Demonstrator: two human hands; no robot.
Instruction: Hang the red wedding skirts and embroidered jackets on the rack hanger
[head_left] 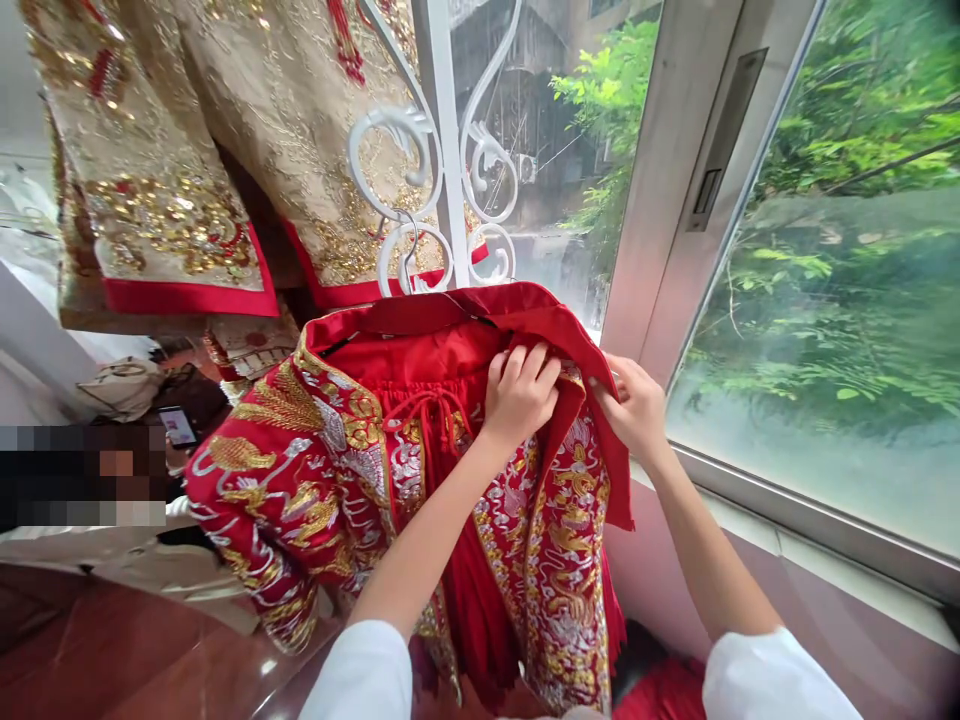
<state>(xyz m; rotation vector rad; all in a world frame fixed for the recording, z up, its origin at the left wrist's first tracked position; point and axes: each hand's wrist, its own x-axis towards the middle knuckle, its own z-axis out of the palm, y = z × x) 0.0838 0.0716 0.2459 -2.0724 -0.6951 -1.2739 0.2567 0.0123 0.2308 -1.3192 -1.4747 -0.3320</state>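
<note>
Two hands pinch one front panel of the red jacket [337, 470], left hand [520, 392] on its inner edge, right hand [636, 408] just beside, garment's length hanging below both.

There were two hands, one left hand [520, 392] and one right hand [636, 405], and one red jacket [330, 470] at six o'clock on one hanger [409, 255]. One gold robe [172, 150] hung at eleven o'clock, one white stand [442, 140] stood at twelve, and one phone [178, 427] lay at nine.
</note>
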